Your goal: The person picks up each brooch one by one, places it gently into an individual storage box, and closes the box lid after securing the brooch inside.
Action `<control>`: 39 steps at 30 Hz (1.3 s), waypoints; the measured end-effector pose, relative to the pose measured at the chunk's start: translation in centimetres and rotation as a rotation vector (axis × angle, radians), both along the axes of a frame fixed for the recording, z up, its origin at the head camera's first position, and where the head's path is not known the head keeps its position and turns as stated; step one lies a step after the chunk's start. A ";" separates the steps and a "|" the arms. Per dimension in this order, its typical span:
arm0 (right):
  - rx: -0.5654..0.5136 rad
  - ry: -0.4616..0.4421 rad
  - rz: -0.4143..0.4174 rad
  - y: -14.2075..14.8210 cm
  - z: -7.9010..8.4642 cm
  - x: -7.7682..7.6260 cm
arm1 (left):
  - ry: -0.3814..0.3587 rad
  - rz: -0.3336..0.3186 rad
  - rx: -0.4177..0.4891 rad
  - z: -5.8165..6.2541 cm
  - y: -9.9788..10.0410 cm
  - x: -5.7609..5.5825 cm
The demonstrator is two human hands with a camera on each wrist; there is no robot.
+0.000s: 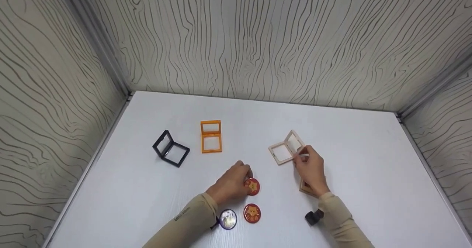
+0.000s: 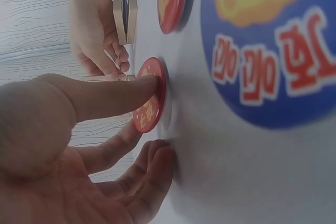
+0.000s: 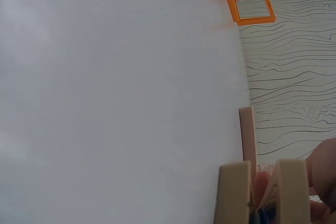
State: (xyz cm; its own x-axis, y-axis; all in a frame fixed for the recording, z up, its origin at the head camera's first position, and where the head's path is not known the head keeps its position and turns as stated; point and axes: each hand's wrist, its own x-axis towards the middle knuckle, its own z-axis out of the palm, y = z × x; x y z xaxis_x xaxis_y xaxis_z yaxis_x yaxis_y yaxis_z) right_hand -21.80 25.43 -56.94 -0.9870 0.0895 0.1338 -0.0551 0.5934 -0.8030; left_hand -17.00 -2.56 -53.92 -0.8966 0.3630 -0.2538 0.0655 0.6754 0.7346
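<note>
Clock directions run from the red badge [image 1: 253, 186] in the left hand [image 1: 231, 183]. Nearest, at seven, a blue badge [image 1: 228, 219] lies flat, its print lost to glare from above. At six lies another red badge [image 1: 252, 213], face up. The left hand pinches its badge, thumb over the face, probably for steadiness, hiding some print. At three, a tan case [image 1: 307, 192] sits mostly beneath the right hand [image 1: 311, 168], contents unclear. At half past one, that hand pinches the pale frame [image 1: 287, 144] at its raised lid, presumably steadying it; fingers cover the corner. Farther, the black frame [image 1: 167, 150] at ten and orange frame [image 1: 211, 133] at half past ten have lids raised, likely hinge-held.
</note>
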 end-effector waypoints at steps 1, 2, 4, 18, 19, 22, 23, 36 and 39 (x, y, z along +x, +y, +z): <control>0.000 0.003 0.004 0.0 0.0 -0.1 | -0.007 0.001 -0.004 0.0 0.0 0.0; -0.001 0.002 0.009 0.0 0.1 -0.1 | -0.012 0.000 -0.005 0.1 0.0 0.0; -0.001 -0.004 0.020 0.0 0.1 -0.1 | -0.026 0.001 -0.001 0.1 0.0 -0.1; 0.051 -0.008 0.055 -0.2 0.5 0.1 | -0.074 0.018 0.091 -0.1 -0.8 -0.5; 0.056 -0.005 0.061 -0.3 0.5 0.1 | -0.076 0.020 0.099 -0.1 -0.8 -0.5; 0.068 -0.009 0.083 -0.4 0.7 0.3 | -0.080 0.031 0.118 -0.2 -1.0 -0.4; 0.073 -0.011 0.091 -0.4 0.7 0.4 | -0.081 0.036 0.121 -0.2 -1.0 -0.4; 0.063 -0.038 0.158 -1.0 0.7 1.2 | -0.073 0.061 0.152 -0.3 -1.7 -0.5; 0.063 -0.036 0.171 -1.3 0.7 1.4 | -0.097 0.077 0.164 -0.2 -1.7 -0.5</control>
